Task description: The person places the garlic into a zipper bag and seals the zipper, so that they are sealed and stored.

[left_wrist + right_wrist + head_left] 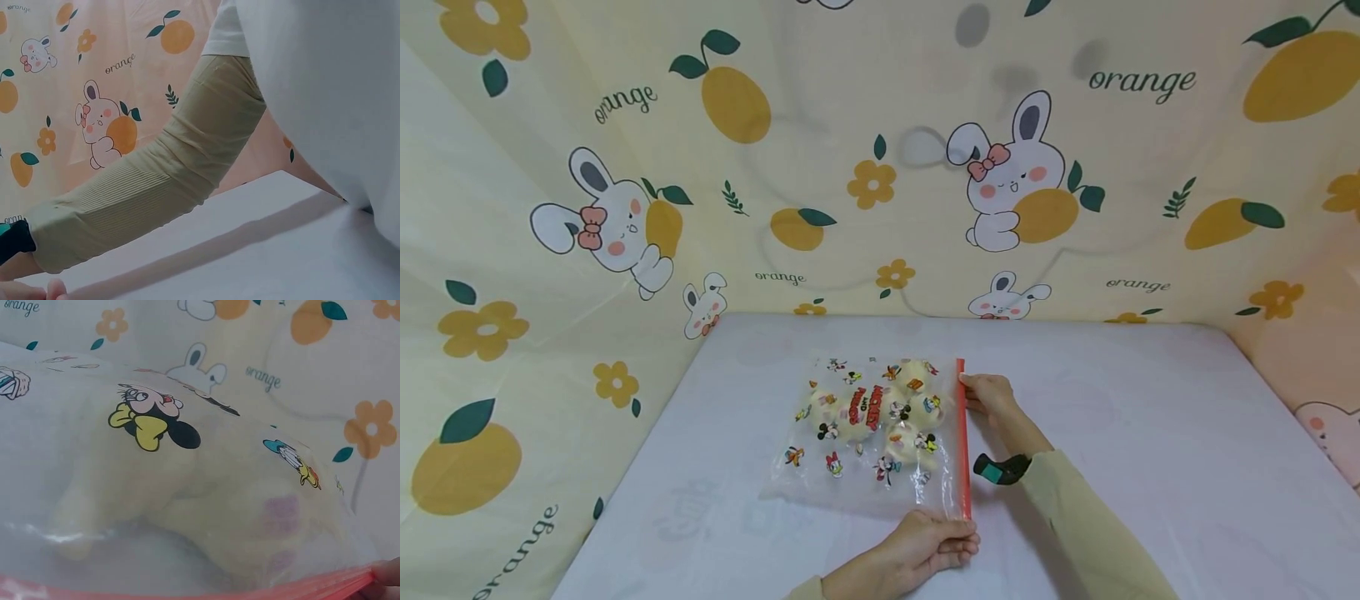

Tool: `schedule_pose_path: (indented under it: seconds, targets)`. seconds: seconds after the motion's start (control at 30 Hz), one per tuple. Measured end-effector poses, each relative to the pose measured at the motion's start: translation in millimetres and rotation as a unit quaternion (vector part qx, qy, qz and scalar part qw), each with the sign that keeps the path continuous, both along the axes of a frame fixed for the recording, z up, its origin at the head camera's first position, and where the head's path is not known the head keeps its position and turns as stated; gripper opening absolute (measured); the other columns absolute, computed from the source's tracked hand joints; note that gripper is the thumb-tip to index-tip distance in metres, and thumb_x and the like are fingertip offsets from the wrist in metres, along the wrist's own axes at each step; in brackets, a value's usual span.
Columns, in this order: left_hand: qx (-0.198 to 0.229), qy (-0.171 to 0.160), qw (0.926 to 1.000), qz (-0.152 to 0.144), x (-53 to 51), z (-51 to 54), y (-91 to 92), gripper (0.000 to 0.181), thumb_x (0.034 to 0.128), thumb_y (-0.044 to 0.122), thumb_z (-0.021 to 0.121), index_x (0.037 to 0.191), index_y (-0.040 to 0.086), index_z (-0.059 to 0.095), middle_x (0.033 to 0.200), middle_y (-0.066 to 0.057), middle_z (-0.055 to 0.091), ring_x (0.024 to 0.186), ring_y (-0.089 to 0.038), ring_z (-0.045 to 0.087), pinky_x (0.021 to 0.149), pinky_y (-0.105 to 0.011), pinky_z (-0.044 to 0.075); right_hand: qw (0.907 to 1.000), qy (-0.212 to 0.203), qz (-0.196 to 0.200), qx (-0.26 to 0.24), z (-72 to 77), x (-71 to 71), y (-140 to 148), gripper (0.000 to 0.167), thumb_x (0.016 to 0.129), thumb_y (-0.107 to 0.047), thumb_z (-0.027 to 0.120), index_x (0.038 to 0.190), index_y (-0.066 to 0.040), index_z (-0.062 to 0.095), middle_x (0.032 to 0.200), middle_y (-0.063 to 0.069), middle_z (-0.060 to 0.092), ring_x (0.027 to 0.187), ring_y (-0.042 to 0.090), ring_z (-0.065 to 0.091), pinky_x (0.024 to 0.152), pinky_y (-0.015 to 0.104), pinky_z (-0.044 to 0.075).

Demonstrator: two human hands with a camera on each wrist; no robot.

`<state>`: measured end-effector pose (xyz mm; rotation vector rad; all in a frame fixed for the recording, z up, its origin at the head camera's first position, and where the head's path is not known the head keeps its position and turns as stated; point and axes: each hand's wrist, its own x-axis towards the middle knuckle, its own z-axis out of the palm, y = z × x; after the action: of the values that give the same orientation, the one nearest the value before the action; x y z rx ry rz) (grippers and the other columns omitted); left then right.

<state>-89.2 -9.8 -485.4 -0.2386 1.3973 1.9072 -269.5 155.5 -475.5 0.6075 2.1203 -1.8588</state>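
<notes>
A clear zip bag (842, 475), printed with cartoon characters, lies on the table with its red zip edge (964, 442) on the right. Several pale yellow, rounded items (913, 375) show through the plastic; their kind is hard to tell. At the far end of the red edge, my right hand (996, 400) pinches the bag's corner. My left hand (917, 550) holds the near end of that edge between thumb and fingers. Close up in the right wrist view, the red strip (312, 587) runs to my right fingertips (389, 572). The left wrist view catches only a few fingertips (56, 289).
A white-covered table (1120, 467) spreads around the bag. Behind and to the left hangs a cream cloth (850, 108) with rabbits and oranges. A dark wrist strap (1002, 469) sits at the right sleeve (1075, 517).
</notes>
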Motion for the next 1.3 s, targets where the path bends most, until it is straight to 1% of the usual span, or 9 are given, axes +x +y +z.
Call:
schedule_pose_path:
  seconds: [0.17, 0.27, 0.4, 0.63, 0.93, 1.17, 1.3]
  targets:
    - [-0.011, -0.011, 0.9999, -0.007, 0.7, 2.2, -0.2, 0.02, 0.0906, 0.012, 0.065, 0.103, -0.003, 0.069, 0.076, 0.003, 0.069, 0.071, -0.003, 0.064, 0.071, -0.016, 0.056, 1.0, 0.002, -0.005, 0.001, -1.7, -1.3, 0.9, 0.041, 0.097, -0.024, 0.056, 0.125, 0.006, 0.055, 0.087, -0.001, 0.065, 0.071, 0.005, 0.058, 0.063, 0.013, 0.052]
    - [-0.015, -0.012, 0.9998, -0.009, 1.4, 2.7, -0.6, 0.021, 0.0904, 0.012, 0.065, 0.102, -0.004, 0.069, 0.075, 0.003, 0.07, 0.07, -0.003, 0.065, 0.071, -0.017, 0.057, 0.9999, 0.009, -0.01, -0.006, -1.8, -1.5, 0.7, 0.042, 0.097, -0.022, 0.056, 0.126, 0.008, 0.055, 0.081, -0.003, 0.064, 0.069, 0.004, 0.058, 0.061, 0.013, 0.052]
    - [-0.01, -0.006, 0.9999, -0.011, 2.4, 2.5, -0.4, 0.022, 0.0896, 0.011, 0.066, 0.102, -0.006, 0.069, 0.073, 0.003, 0.07, 0.067, -0.002, 0.065, 0.068, -0.016, 0.056, 0.9995, 0.019, -0.016, -0.018, -0.7, -0.3, 0.8, 0.043, 0.096, -0.019, 0.056, 0.127, 0.011, 0.054, 0.074, -0.005, 0.061, 0.066, 0.002, 0.058, 0.06, 0.013, 0.052]
    - [-0.013, -0.012, 0.9996, -0.02, 3.2, 2.5, -1.7, 0.021, 0.0891, 0.012, 0.066, 0.102, -0.005, 0.07, 0.073, 0.003, 0.07, 0.067, -0.002, 0.065, 0.067, -0.015, 0.055, 0.9997, 0.014, -0.016, -0.009, -0.2, -0.3, 1.8, 0.042, 0.097, -0.021, 0.055, 0.127, 0.009, 0.055, 0.079, -0.004, 0.061, 0.069, 0.004, 0.057, 0.061, 0.012, 0.052]
    - [-0.015, -0.014, 0.9993, -0.03, 5.2, 0.4, -2.1, 0.021, 0.0892, 0.011, 0.066, 0.103, -0.005, 0.07, 0.071, 0.004, 0.069, 0.068, -0.003, 0.065, 0.065, -0.015, 0.054, 0.9997, 0.011, -0.018, -0.009, 0.1, -0.9, 3.0, 0.044, 0.097, -0.022, 0.056, 0.129, 0.008, 0.054, 0.087, 0.0, 0.063, 0.071, 0.005, 0.057, 0.062, 0.012, 0.053]
    - [-0.016, -0.015, 0.9991, -0.036, 6.1, 2.8, -2.5, 0.02, 0.0897, 0.01, 0.065, 0.103, -0.004, 0.07, 0.071, 0.004, 0.069, 0.069, -0.003, 0.066, 0.067, -0.015, 0.055, 0.9993, 0.016, -0.027, -0.019, -0.7, -3.8, 3.7, 0.044, 0.096, -0.021, 0.056, 0.129, 0.009, 0.054, 0.076, -0.005, 0.061, 0.067, 0.002, 0.057, 0.06, 0.013, 0.052]
    - [-0.015, -0.015, 0.9992, -0.035, 6.4, 3.5, -2.1, 0.02, 0.0894, 0.01, 0.065, 0.103, -0.005, 0.07, 0.07, 0.004, 0.069, 0.068, -0.003, 0.066, 0.066, -0.015, 0.055, 0.9993, 0.014, -0.03, -0.017, -0.3, -5.9, 3.6, 0.044, 0.096, -0.021, 0.056, 0.129, 0.009, 0.054, 0.076, -0.006, 0.061, 0.067, 0.002, 0.057, 0.06, 0.012, 0.052]
